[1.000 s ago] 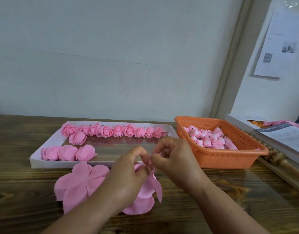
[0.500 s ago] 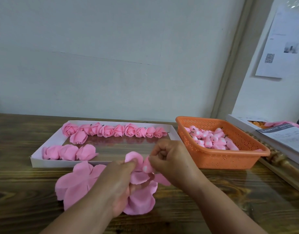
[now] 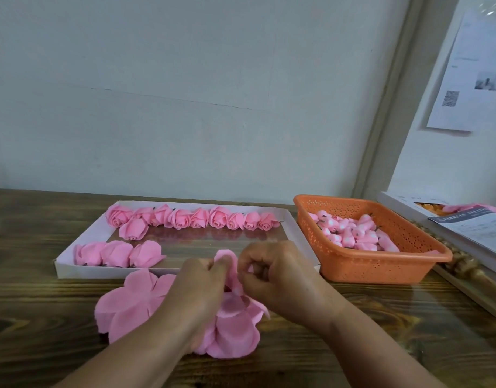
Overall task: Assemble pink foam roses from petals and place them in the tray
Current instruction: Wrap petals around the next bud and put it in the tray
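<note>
My left hand (image 3: 198, 295) and my right hand (image 3: 280, 273) meet just in front of the white tray (image 3: 84, 268). Both grip a pink foam petal piece (image 3: 235, 329), its upper petals folded up between the fingers and its lower petals spread on the table. What sits at its centre is hidden by my fingers. A stack of flat pink petal pieces (image 3: 129, 303) lies to the left of my left hand. In the tray, a row of finished pink roses (image 3: 191, 218) lines the far side, and three more roses (image 3: 118, 253) lie at the near left.
An orange perforated basket (image 3: 381, 264) holding several pink-and-white rose buds (image 3: 353, 233) stands right of the tray. A box with papers (image 3: 471, 228) lies at the far right on the wooden table (image 3: 381, 331). A wall rises right behind the tray.
The petal piece has dropped from between my raised hands to the table. My hands moved down and slightly toward me, and petals are folded up between the fingers.
</note>
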A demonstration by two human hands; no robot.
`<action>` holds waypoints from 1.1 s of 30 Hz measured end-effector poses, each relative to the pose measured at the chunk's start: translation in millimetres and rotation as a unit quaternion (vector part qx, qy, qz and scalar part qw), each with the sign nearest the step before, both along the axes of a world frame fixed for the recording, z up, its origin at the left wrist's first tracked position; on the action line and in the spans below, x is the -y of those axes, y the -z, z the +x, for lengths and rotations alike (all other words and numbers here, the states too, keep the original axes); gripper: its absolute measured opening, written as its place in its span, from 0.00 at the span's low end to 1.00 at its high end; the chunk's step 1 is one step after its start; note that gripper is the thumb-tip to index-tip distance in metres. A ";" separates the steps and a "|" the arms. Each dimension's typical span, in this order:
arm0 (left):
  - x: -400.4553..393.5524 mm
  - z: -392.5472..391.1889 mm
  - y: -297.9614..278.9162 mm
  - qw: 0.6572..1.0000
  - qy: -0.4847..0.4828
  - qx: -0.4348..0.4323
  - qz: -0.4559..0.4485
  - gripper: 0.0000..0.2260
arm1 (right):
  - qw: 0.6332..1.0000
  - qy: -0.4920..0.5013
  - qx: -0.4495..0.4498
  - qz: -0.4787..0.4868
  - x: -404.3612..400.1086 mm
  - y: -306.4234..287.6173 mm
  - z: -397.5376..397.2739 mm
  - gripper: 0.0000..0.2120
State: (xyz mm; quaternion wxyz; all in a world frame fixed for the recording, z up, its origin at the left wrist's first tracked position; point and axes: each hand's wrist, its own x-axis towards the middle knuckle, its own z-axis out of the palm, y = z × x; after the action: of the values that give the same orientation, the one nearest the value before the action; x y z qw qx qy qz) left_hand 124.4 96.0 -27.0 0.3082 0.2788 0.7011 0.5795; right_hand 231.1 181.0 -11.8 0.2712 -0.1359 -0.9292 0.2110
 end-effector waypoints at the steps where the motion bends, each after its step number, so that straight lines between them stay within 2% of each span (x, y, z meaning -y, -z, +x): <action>1: 0.7 0.1 0.9 1.000 -0.002 -0.010 0.001 0.17 | 1.000 0.013 -0.012 -0.007 -1.9 0.3 0.5 0.10; 3: 1.0 -0.7 1.7 1.000 -0.016 0.009 0.009 0.14 | 0.997 0.047 -0.049 -0.046 -6.6 1.7 2.6 0.12; 7: -0.2 -4.0 3.9 0.985 -0.006 0.166 0.034 0.10 | 0.990 0.067 -0.081 -0.090 -7.5 6.1 4.8 0.14; 11: -4.3 -1.7 6.5 0.980 -0.004 0.194 0.045 0.05 | 0.986 0.077 -0.102 -0.110 -8.0 6.8 3.9 0.18; 17: -12.0 0.1 11.4 0.973 -0.057 0.220 0.042 0.06 | 0.984 0.077 -0.108 -0.123 -7.5 6.5 1.8 0.16; 20: -16.0 -1.0 13.1 0.975 -0.084 0.200 0.035 0.07 | 0.987 0.071 -0.092 -0.111 -6.7 4.9 2.3 0.16; 24: -15.5 1.3 14.1 0.984 -0.072 0.158 0.045 0.01 | 0.994 0.059 -0.057 -0.074 -5.5 0.2 3.4 0.13; 29: -5.5 9.3 12.2 0.997 -0.009 0.030 0.072 0.12 | 0.998 0.046 -0.026 -0.047 -6.3 -7.3 4.1 0.06; 33: 0.4 13.2 8.2 0.993 0.060 0.014 0.101 0.14 | 0.997 0.052 -0.022 -0.053 -7.5 -8.9 3.3 0.07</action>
State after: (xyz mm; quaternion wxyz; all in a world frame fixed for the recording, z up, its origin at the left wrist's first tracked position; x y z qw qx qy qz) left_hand 137.6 95.6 -35.2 0.3227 0.3415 0.6168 0.6315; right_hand 234.4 188.5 -2.9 0.2949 -0.1935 -0.9021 0.2486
